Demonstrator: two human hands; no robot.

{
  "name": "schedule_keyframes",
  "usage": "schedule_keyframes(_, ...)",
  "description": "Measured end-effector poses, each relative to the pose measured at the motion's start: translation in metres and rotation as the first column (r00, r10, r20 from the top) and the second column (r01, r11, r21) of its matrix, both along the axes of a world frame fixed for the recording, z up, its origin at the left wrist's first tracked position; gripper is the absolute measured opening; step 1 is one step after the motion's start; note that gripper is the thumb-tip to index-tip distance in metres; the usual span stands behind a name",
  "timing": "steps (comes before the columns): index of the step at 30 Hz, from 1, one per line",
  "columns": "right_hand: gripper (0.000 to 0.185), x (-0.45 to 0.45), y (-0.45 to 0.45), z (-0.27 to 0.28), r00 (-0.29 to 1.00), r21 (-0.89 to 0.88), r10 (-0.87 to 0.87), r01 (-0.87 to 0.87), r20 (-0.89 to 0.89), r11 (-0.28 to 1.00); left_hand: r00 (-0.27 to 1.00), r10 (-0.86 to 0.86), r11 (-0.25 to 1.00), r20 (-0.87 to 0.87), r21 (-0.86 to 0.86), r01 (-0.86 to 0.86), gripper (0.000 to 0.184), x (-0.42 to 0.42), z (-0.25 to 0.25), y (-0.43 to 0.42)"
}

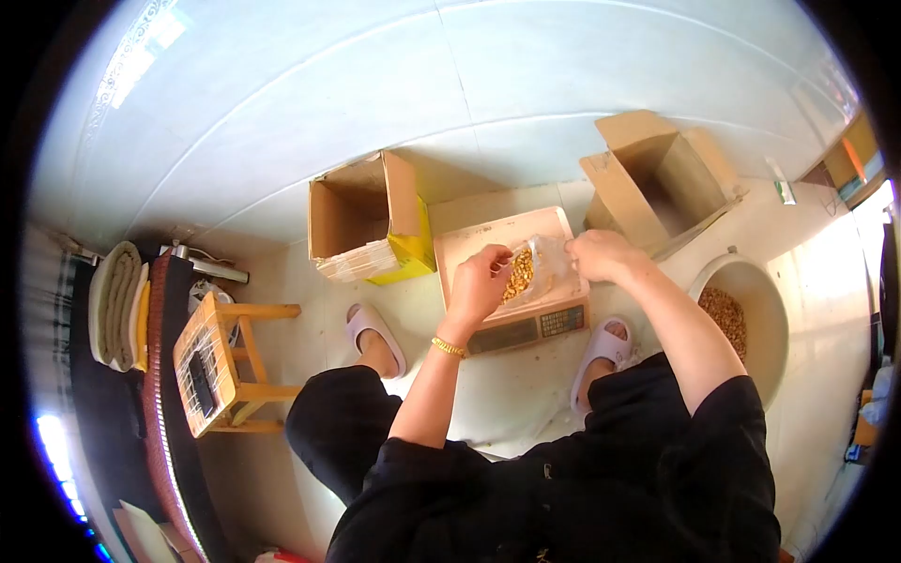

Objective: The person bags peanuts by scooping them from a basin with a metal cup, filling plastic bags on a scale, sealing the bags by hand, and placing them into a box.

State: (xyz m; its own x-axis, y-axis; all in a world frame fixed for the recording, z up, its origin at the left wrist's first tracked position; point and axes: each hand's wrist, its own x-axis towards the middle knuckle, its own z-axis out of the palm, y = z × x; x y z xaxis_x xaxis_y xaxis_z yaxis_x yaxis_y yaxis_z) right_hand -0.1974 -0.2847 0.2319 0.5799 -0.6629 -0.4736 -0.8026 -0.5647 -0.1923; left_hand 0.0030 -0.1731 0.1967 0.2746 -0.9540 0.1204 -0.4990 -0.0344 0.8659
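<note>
A clear plastic bag (551,266) with yellow-brown nut-like or kernel-like pieces (519,274) in it lies over the pan of a pinkish digital scale (469,233). On its left side my left hand (481,280) is closed, fingers curled at the bag's edge beside the pieces. My right hand (603,255) pinches the bag at its right end. Parts of both sets of fingertips are hidden. The scale's keypad and display panel face me, between my two slippered feet.
Behind the scale stand two open cardboard boxes, one yellow-sided (405,249) and one plain brown (615,192). A pale bucket (774,328) holding small brown pieces is by my right arm. A wooden stool (246,389) with a dark object on it stands left, near folded cloth (117,305).
</note>
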Motion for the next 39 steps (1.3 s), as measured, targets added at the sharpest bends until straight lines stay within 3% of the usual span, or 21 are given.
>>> schedule_keyframes(2, 0.026, 0.0, -0.003, 0.007, 0.999, 0.009, 0.012, -0.012, -0.047, 1.0, 0.971, -0.029, 0.973, 0.236, -0.217, 0.081, 0.015, 0.0, -0.013, -0.006)
schedule_keyframes(3, 0.026, -0.001, -0.003, 0.007, 1.0, -0.005, 0.022, -0.023, -0.015, 1.0, 0.972, -0.035, 0.973, 0.234, -0.215, 0.087, 0.015, 0.004, -0.021, -0.007)
schedule_keyframes(5, 0.025, -0.006, 0.0, 0.003, 0.999, -0.002, 0.032, -0.032, 0.015, 0.999, 0.954, 0.279, 0.959, -0.107, -0.029, -0.283, 0.019, 0.024, -0.042, 0.002)
schedule_keyframes(6, 0.025, -0.007, -0.001, 0.002, 0.999, -0.012, 0.024, -0.023, 0.044, 1.0, 0.953, 0.284, 0.958, -0.104, -0.022, -0.287, 0.019, 0.033, -0.057, 0.007)
schedule_keyframes(8, 0.026, -0.003, -0.004, -0.004, 0.997, -0.019, 0.022, -0.021, 0.08, 1.0, 0.902, 0.347, 0.899, 0.257, 0.183, -0.398, 0.024, 0.05, -0.092, 0.021)
schedule_keyframes(9, 0.027, -0.002, -0.006, -0.007, 0.999, -0.007, 0.011, -0.011, 0.049, 1.0, 0.901, 0.348, 0.898, 0.259, 0.184, -0.399, 0.024, 0.055, -0.119, 0.03)
schedule_keyframes(11, 0.028, 0.0, -0.006, -0.006, 1.0, 0.007, -0.007, 0.007, 0.004, 1.0, 0.883, 0.094, 0.951, 0.46, 0.221, -0.216, 0.022, 0.058, -0.169, 0.047)
schedule_keyframes(14, 0.029, 0.005, 0.0, 0.006, 0.999, 0.012, -0.025, 0.026, -0.046, 1.0, 0.837, 0.031, 0.929, 0.547, 0.294, -0.227, 0.016, 0.052, -0.185, 0.045)
schedule_keyframes(17, 0.03, 0.008, 0.001, -0.001, 0.999, 0.022, 0.023, -0.023, -0.04, 1.0, 0.876, -0.068, 0.931, 0.478, 0.346, -0.116, 0.012, 0.057, -0.182, 0.043)
schedule_keyframes(27, 0.024, 0.003, -0.002, -0.01, 0.999, -0.013, 0.037, -0.038, -0.027, 0.999, 0.832, -0.058, 0.948, 0.551, 0.292, -0.127, 0.015, 0.053, -0.18, 0.051)
schedule_keyframes(33, 0.023, 0.002, -0.001, -0.007, 0.999, -0.039, 0.039, -0.039, 0.007, 0.998, 0.803, -0.192, 0.918, 0.564, 0.392, -0.056, 0.014, 0.063, -0.184, 0.033)
schedule_keyframes(36, 0.024, -0.002, -0.003, -0.011, 0.999, -0.038, 0.034, -0.032, 0.032, 0.999, 0.851, -0.147, 0.873, 0.505, 0.47, -0.127, 0.014, 0.065, -0.182, 0.033)
schedule_keyframes(38, 0.024, -0.007, -0.008, -0.016, 0.999, -0.042, 0.036, -0.035, 0.03, 0.999, 0.845, 0.248, 0.906, 0.474, 0.194, -0.375, 0.012, 0.076, -0.185, 0.035)
schedule_keyframes(39, 0.024, -0.007, -0.009, -0.019, 0.999, -0.046, 0.031, -0.03, 0.025, 0.999, 0.844, 0.245, 0.907, 0.477, 0.196, -0.373, 0.012, 0.075, -0.177, 0.033)
